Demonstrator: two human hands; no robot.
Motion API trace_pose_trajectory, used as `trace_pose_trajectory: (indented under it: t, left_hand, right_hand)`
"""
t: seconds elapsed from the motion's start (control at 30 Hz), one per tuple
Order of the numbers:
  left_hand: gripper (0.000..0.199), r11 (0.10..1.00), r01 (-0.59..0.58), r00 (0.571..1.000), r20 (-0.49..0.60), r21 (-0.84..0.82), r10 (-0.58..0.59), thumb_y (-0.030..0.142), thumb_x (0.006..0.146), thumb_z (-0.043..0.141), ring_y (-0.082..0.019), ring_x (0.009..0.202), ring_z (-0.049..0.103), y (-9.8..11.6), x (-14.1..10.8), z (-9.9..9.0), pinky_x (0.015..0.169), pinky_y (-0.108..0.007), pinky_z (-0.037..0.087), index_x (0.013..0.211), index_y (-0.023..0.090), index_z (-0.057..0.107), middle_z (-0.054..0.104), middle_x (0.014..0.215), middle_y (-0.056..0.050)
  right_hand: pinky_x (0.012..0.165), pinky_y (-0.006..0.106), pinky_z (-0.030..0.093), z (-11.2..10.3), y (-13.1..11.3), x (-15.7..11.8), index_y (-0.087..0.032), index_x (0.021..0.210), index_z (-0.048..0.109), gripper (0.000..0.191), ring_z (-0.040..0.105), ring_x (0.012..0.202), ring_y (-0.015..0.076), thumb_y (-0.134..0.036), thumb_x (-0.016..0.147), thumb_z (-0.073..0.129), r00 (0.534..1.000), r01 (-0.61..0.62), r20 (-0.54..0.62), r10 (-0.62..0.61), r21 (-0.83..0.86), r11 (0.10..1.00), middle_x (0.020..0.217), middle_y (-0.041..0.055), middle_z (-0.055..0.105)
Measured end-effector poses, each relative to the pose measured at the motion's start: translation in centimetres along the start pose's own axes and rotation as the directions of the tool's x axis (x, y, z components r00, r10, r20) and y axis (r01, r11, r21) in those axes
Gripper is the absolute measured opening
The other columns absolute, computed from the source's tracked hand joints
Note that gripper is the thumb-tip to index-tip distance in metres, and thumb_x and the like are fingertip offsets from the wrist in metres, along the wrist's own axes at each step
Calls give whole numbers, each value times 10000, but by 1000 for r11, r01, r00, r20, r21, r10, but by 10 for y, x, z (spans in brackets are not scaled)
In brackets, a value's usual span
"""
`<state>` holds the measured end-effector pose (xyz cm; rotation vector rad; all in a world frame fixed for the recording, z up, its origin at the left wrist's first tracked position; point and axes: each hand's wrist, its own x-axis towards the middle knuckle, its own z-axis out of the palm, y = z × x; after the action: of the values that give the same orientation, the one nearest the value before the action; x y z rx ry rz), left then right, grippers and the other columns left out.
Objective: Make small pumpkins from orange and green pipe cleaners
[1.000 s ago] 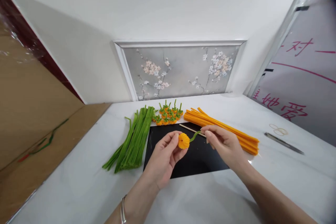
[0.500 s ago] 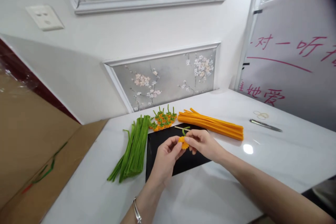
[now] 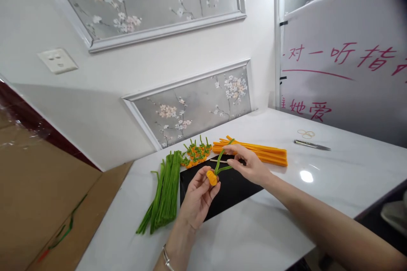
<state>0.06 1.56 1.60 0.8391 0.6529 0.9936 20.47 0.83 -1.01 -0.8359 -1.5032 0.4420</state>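
Observation:
My left hand (image 3: 199, 197) pinches a small orange flower (image 3: 211, 178) made of fuzzy stem, above the black mat (image 3: 232, 186). Two green stems (image 3: 219, 161) rise from the flower toward the upper right. At their far ends is my right hand (image 3: 246, 163), its thumb and fingers bent around the green tips; whether it grips them is hard to make out. A thin pale stick (image 3: 218, 161) lies at the mat's back edge, partly behind the green stems.
Green stems (image 3: 167, 190) lie left of the mat, with small orange-and-green flowers (image 3: 197, 151) behind it. Orange stems (image 3: 270, 153) lie at the back right, then tweezers (image 3: 312, 145) and rubber bands (image 3: 306, 134) on the white table (image 3: 337, 169). Cardboard (image 3: 41, 194) stands left.
My right hand has moved off the flower, up along the green stems, which now show spread out. The flower has tilted in my left hand. The camera view has shifted.

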Motion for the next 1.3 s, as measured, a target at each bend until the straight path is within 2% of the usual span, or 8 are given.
trace_pose_trajectory:
  t: [0.23,0.3,0.43,0.53,0.67,0.83,1.07,1.3]
  left_hand:
    - [334,997,74,997,-23,14,-74,55,685,782,-138,863,698,-2,-4,1,627,-146,574,964,197,668,685,942,-16]
    - [278,995,76,997,18,63,-77,74,694,778,-133,863,686,-4,-5,2,635,-151,574,924,192,673,674,946,-11]
    - [167,985,30,987,150,170,-56,191,729,768,-130,819,637,-5,-5,8,695,-217,587,861,161,671,638,871,-14]
    - [199,960,-19,989,143,281,-22,308,788,736,-143,859,619,-8,-4,12,731,-248,580,898,163,655,624,911,-28]
    - [289,911,-37,998,55,411,16,272,758,780,-131,869,634,-16,-1,14,796,-259,559,988,181,631,638,976,-28]
    - [338,926,17,995,87,378,-54,308,786,753,-178,863,692,-21,-2,15,824,-301,544,1074,186,626,711,934,-65]
    - [253,969,55,998,26,243,-63,315,798,725,-168,836,699,-18,-4,16,770,-276,561,1010,185,675,718,926,-53]
    - [279,954,24,1000,10,298,-28,323,727,797,-126,768,657,-20,-3,14,713,-212,541,917,142,702,704,845,-53]
  right_hand:
    - [833,332,519,0,-16,-3,-236,1253,588,346,627,920,182,-259,907,581,983,177,50,-175,-44,983,1039,69,667]
    - [836,334,516,0,-20,-2,-224,1172,648,282,630,920,191,-247,893,611,971,224,101,-216,-75,972,1023,77,679]
    - [769,316,501,2,-20,-2,-230,903,706,92,634,753,170,-223,893,615,943,303,193,-271,-159,940,809,27,717]
    - [710,275,504,6,-13,-4,-227,835,684,140,637,706,153,-193,904,567,951,278,205,-233,-229,933,767,13,715]
    - [648,240,509,10,-8,-8,-210,854,673,164,634,683,144,-169,901,521,970,209,185,-160,-286,935,779,28,697]
    - [586,219,512,6,-12,-9,-205,888,664,165,625,607,121,-170,907,505,976,131,199,-83,-242,961,772,22,683]
    - [670,263,517,0,-14,-10,-221,867,646,130,617,708,147,-211,918,526,969,199,194,-152,-255,946,808,35,668]
    - [649,261,510,2,-15,-14,-223,840,635,117,609,692,146,-196,911,546,966,223,189,-178,-258,940,789,28,662]
